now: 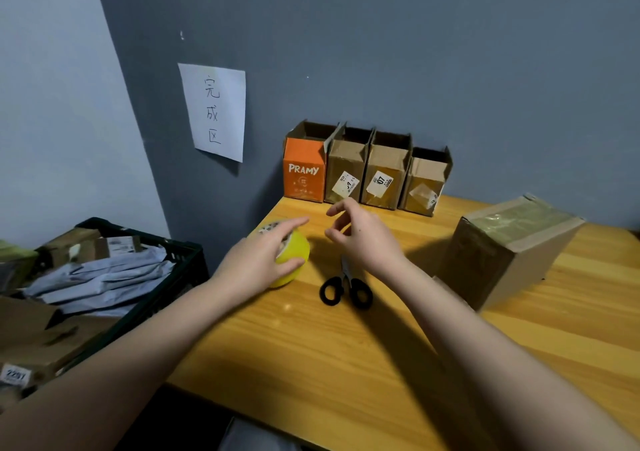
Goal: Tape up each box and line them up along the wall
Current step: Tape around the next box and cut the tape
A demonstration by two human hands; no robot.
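While four boxes (363, 170) stand in a row against the wall with flaps open, one taped box (509, 246) sits apart on the desk (346, 364), so most taping seems left. The left hand (256, 263) grips the yellow tape roll (292, 256); the right hand (363, 236) hovers loosely curled and empty above the scissors (346, 288).
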